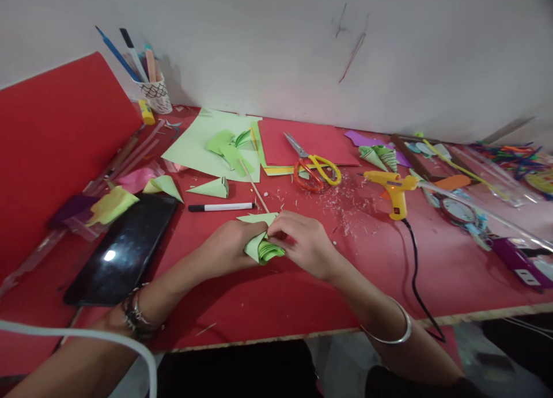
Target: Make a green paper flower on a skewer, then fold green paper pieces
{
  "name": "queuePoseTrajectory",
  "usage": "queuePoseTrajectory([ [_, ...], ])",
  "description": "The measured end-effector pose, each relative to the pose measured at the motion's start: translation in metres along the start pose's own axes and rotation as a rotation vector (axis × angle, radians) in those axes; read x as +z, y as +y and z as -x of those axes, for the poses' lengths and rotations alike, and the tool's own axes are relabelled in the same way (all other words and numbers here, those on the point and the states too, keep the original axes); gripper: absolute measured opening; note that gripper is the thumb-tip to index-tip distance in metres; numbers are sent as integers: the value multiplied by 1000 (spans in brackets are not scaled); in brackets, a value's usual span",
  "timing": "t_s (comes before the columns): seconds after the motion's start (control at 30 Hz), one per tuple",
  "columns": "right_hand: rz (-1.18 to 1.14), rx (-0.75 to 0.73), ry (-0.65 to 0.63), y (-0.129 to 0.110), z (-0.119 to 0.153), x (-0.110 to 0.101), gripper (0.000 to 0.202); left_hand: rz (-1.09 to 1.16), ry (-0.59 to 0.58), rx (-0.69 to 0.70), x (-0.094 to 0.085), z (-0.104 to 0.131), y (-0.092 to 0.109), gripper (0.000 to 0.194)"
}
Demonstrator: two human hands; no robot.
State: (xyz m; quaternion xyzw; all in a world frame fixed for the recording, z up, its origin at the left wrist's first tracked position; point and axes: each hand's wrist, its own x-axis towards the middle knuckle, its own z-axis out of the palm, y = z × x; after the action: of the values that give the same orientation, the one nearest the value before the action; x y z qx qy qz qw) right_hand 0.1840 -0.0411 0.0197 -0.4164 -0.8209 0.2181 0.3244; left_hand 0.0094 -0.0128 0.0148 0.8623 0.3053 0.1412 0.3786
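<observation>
Between my hands is a folded green paper piece with dark lines, wrapped partly in paler green paper. My left hand is closed on its left side. My right hand pinches the paper's upper right edge, thumb and fingers together. A thin wooden stick lies just beyond, its near end close to the paper; whether they touch I cannot tell. A black-capped white marker lies behind my left hand. Further back is a pale green paper cone.
Scissors with red and yellow handles lie on red paper. A yellow glue gun stands right, its black cord running off the table's front edge. A dark tablet lies left. A pen cup stands by the wall.
</observation>
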Motion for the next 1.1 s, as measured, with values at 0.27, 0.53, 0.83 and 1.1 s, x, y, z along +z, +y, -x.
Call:
queuePoseTrajectory([
  [0.27, -67, 34, 43, 0, -1, 0, 5, 136, 41, 84, 2, -2, -2, 16],
  [0.53, 5, -36, -37, 2, 0, -1, 10, 258, -32, 27, 1, -3, 2, 16],
  [0.83, -108, 32, -27, -4, -4, -4, 8, 395, -143, 30, 1, -3, -4, 9],
  [1.1, -46, 216, 116, 1, -3, 3, 10, 99, 191, -58, 7, -5, -11, 16],
])
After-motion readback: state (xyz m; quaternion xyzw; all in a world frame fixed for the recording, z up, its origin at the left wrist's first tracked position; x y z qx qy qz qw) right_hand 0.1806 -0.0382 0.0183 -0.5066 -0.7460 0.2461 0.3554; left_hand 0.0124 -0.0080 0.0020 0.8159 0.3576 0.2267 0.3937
